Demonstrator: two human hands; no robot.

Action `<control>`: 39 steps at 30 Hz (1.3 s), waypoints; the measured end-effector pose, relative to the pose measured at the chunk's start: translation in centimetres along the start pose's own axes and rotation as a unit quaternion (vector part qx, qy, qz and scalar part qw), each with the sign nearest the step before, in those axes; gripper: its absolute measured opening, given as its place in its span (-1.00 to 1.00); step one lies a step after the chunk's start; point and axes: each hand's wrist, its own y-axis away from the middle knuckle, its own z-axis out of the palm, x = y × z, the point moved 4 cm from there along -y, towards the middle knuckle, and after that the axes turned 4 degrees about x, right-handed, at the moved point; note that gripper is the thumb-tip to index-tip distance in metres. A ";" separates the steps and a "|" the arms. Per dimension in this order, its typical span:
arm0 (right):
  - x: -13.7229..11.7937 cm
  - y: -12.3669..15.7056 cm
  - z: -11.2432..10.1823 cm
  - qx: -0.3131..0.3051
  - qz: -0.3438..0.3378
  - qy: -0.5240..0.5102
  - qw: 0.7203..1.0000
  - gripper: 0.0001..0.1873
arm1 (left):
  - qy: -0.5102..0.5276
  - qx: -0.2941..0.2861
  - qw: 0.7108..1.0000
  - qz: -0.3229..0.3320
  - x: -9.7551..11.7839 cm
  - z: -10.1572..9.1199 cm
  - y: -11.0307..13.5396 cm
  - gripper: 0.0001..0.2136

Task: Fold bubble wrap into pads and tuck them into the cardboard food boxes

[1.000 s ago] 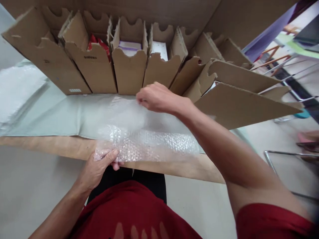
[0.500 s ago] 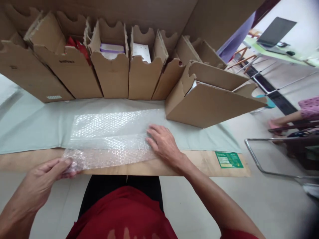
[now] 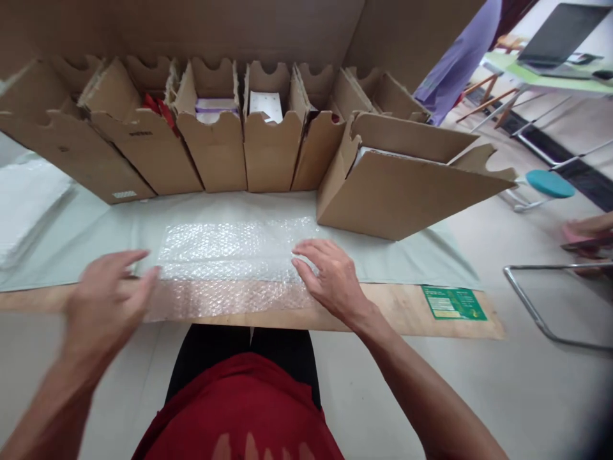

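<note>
A long sheet of clear bubble wrap [image 3: 225, 255] lies flat on the pale green cloth, its near edge reaching over the bare wood at the table's front. My left hand [image 3: 112, 284] is beside the sheet's left end, thumb and fingers apart, slightly blurred and holding nothing. At the right end, my right hand [image 3: 328, 268] hovers at or just over the wrap with curved, parted fingers. Whether its fingertips touch the sheet I cannot tell.
Several cardboard bins [image 3: 220, 153] stand in a row behind the wrap, some with boxes inside. One cardboard holder [image 3: 402, 191] juts forward at right. White sheets [image 3: 29, 204] are stacked at left. A green card [image 3: 454, 303] lies near the table's front right corner.
My left hand has let go of the bubble wrap's near left corner and moved up, its fingers now spread. The right hand stays near the right end. The view has shifted slightly.
</note>
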 end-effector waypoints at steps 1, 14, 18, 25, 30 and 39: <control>-0.7 -1.3 1.0 -0.006 -0.015 0.003 1.000 -0.73 | -0.079 0.059 0.992 0.074 2.6 1.5 -0.8 -0.50; 7.2 4.0 0.4 -0.046 -0.010 0.192 0.980 -0.53 | -0.292 -0.035 0.952 0.088 -6.0 -1.1 -3.1 -0.47; 2.7 -0.2 1.3 -0.007 -0.044 0.155 0.987 -0.56 | -0.249 0.040 0.963 0.093 -2.3 -0.5 -5.8 -0.44; 1.0 -4.5 7.6 -0.180 -0.070 0.103 0.976 -0.46 | -0.197 -0.216 0.923 0.250 2.5 8.6 -6.8 -0.45; 6.2 2.0 0.8 -0.059 0.025 0.149 0.987 -0.53 | -0.234 -0.079 0.954 0.173 -2.7 2.2 -6.0 -0.45; -0.8 -1.3 6.7 -0.169 -0.100 0.101 0.975 -0.53 | -0.197 -0.193 0.900 0.337 5.9 12.2 -3.9 -0.39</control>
